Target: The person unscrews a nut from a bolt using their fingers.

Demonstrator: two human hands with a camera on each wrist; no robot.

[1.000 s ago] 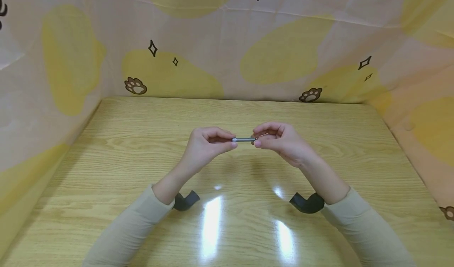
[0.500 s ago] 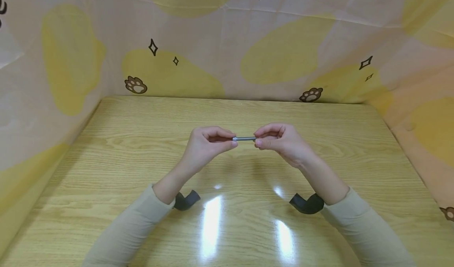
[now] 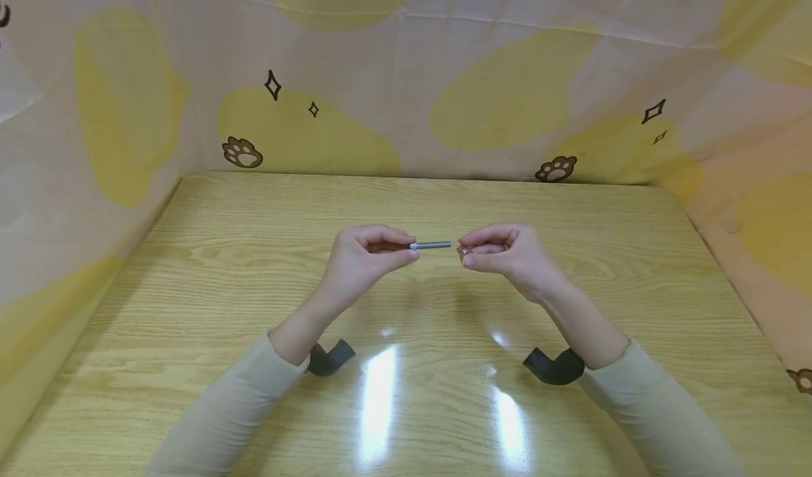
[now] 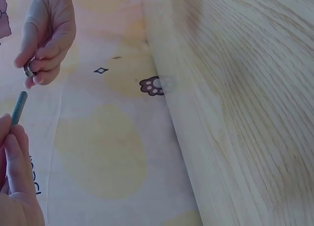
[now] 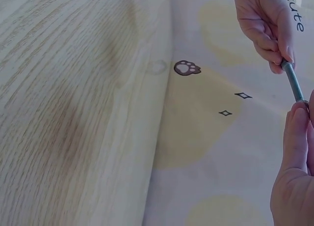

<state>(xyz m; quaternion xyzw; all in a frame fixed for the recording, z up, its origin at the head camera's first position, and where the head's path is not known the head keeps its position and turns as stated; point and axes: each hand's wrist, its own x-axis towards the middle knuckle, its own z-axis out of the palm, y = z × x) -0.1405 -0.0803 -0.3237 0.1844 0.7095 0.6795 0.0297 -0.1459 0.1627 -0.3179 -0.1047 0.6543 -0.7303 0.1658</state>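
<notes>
My left hand pinches one end of a grey metal bolt between thumb and fingers, its shank pointing right. Threads show on the free end of the bolt in the left wrist view. A small shiny metal nut is pinched in the fingertips of my right hand. In the head view a narrow gap separates nut and bolt tip. The nut looks ring-like and partly hidden by fingers in the left wrist view. Both hands are raised over the table.
A wood-grain table lies below, with bright light reflections near its front. Printed cloth walls it in at the back and sides. Black curved pieces stick out at both wrists.
The bolt's right end was at the right fingertips; now the hands have drawn slightly apart. The bolt tip is free, and the nut shows in the right fingers.
</notes>
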